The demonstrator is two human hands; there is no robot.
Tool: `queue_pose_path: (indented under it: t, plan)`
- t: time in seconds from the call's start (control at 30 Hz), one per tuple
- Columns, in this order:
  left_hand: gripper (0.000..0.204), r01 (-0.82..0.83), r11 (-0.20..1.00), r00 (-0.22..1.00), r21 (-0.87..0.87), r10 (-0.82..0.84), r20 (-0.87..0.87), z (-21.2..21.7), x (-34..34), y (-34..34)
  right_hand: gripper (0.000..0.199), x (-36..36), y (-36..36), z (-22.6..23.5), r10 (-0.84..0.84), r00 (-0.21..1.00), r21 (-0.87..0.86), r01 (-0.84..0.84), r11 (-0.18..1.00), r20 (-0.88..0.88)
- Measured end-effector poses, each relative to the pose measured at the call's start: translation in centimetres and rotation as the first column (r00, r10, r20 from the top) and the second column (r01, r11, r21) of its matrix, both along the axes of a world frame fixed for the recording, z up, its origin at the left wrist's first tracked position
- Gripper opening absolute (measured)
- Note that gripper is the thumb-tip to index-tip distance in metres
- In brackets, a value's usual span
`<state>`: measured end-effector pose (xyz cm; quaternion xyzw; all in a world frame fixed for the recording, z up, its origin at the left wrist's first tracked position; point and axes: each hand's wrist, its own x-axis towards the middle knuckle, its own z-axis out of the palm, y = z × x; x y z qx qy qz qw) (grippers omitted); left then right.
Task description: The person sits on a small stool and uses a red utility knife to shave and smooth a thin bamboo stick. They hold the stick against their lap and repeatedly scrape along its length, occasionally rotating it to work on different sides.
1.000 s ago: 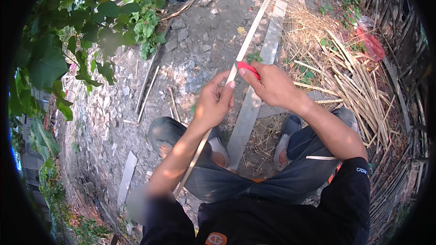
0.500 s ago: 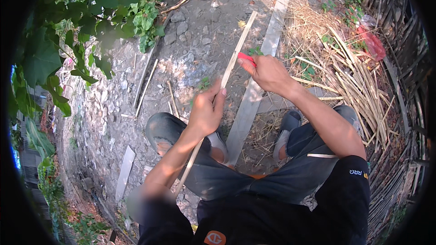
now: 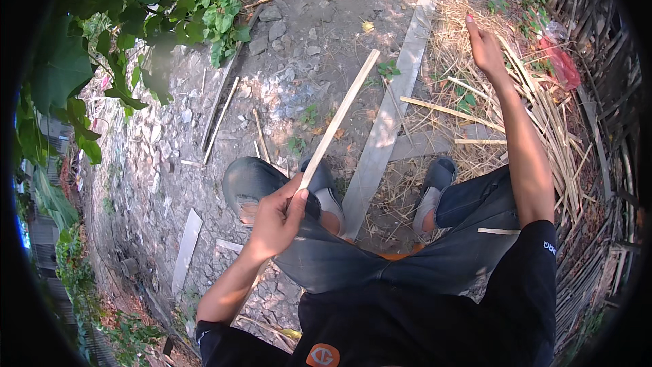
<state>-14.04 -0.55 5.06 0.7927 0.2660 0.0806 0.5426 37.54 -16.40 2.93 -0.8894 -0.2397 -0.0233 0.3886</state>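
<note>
My left hand [image 3: 277, 223] is closed round a long, pale bamboo strip [image 3: 341, 114] above my left knee. The strip slants up and away to the right, and its lower end passes back under my forearm. Raised far out to the right is my right hand [image 3: 485, 53], apart from the strip. Its fingers are closed on a red-handled tool [image 3: 468, 19], of which only a small red bit shows; the blade, if any, cannot be made out.
A grey plank [image 3: 390, 119] lies lengthwise between my feet. On the right is a heap of split strips [image 3: 543, 119] with shavings, beside a red plastic bag [image 3: 560, 64] and a stick fence [image 3: 618, 129]. Leaves [image 3: 64, 75] hang at the upper left above stony ground.
My right hand has swung up and right, away from the strip, with the red tool. My left hand has drawn the strip back toward my body.
</note>
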Motion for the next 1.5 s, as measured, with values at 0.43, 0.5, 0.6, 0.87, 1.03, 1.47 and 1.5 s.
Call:
queue_pose_path:
  t: [0.43,0.5,0.6,0.87,1.03,1.47,1.5]
  plan:
    - [0.043,0.009,0.993,0.995,0.116,-0.020,0.096,0.3,3.2,-1.2,0.056,-11.6,3.1,4.9,0.482,0.835,0.315,-0.397,0.862,-0.267]
    - [0.043,0.000,0.987,0.995,0.159,-0.016,0.097,-0.2,3.4,-1.6,0.053,-12.9,3.3,4.8,0.500,0.808,0.322,-0.405,0.856,-0.312]
    - [0.042,-0.005,0.978,0.996,0.207,-0.014,0.090,-0.1,4.0,-2.1,0.051,-14.2,3.6,4.1,0.540,0.781,0.317,-0.449,0.835,-0.315]
    - [0.042,0.019,0.987,0.999,0.159,-0.026,0.043,0.5,4.7,-2.4,0.049,-17.9,3.3,4.9,0.637,0.704,0.315,-0.555,0.770,-0.315]
    - [0.043,-0.011,1.000,1.000,-0.029,0.012,0.024,1.5,5.0,-2.9,0.043,-18.7,4.2,2.2,0.721,0.662,0.480,-0.573,0.664,-0.207]
    - [0.043,-0.107,0.994,0.973,0.010,0.103,0.208,-1.0,6.6,-1.9,0.061,-23.9,2.0,5.1,0.699,0.708,-0.151,-0.705,0.693,-0.099]
    - [0.042,-0.113,0.993,0.977,0.023,0.107,0.186,-0.8,6.6,-2.1,0.062,-24.1,2.0,5.0,0.684,0.719,-0.189,-0.693,0.695,-0.123]
